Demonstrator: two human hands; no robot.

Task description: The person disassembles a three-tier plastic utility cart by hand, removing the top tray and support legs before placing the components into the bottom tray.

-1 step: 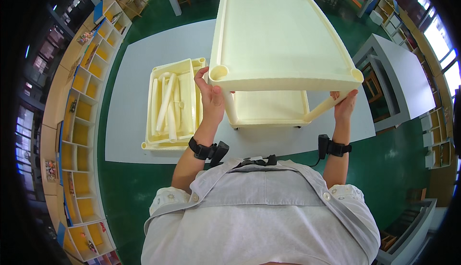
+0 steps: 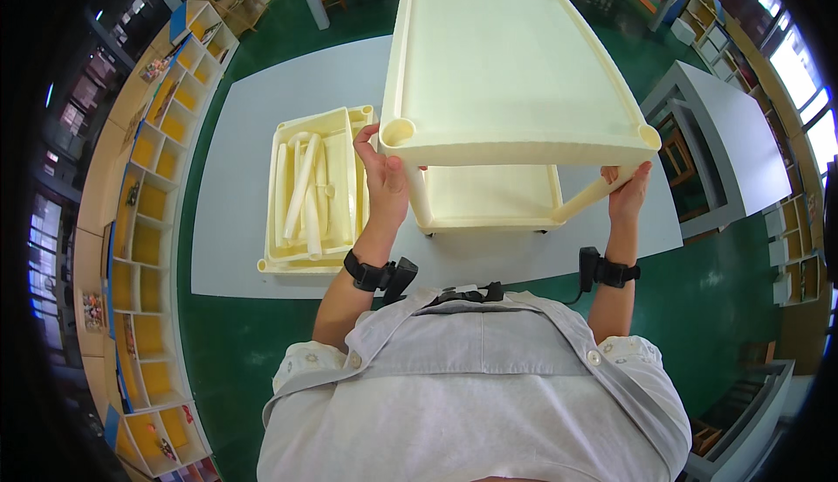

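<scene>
Along the left edge of the frame curve wooden cubby shelves with yellow backs, standing on a green floor. Right of them, on the matte pale grey table, lies a cream plastic tray holding smooth cream plastic tubes. At frame centre the left hand grips the near left corner post of the glossy cream plastic two-shelf cart, fingers curled around it. Its rimmed rectangular top shelf fills the upper middle. At right, the right hand wraps its fingers around the cart's near right post.
</scene>
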